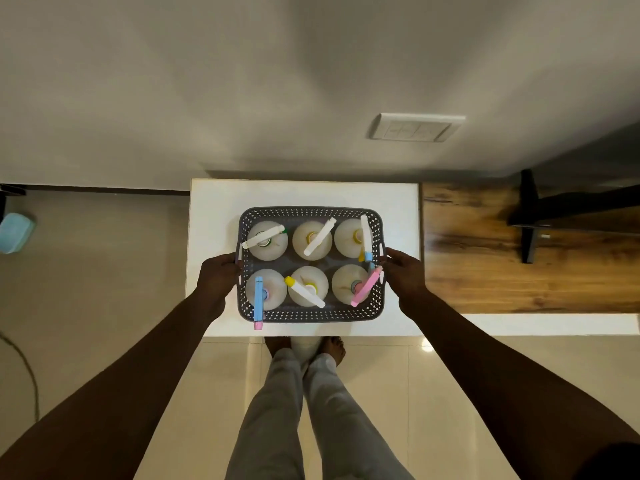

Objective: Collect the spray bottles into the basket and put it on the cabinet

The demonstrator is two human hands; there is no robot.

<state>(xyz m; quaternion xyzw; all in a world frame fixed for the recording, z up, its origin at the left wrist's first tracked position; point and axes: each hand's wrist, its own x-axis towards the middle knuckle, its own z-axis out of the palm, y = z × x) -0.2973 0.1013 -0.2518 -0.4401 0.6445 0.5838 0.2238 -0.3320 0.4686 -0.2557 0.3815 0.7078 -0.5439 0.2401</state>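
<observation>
A grey perforated basket (pixel 310 212) sits on the white cabinet top (pixel 214 209), seen from straight above. Several white spray bottles (pixel 311 241) stand upright inside it in two rows, with white, blue, yellow and pink trigger heads. My left hand (pixel 217 271) grips the basket's left handle. My right hand (pixel 401 270) holds the right handle. Both arms reach forward from the bottom corners of the frame.
A wooden surface (pixel 519 271) adjoins the cabinet on the right, with a black stand (pixel 528 216) on it. A wall switch plate (pixel 414 128) is on the wall behind. A light blue object (pixel 15 232) lies on the floor at far left, and a cable (pixel 24 362) runs below it.
</observation>
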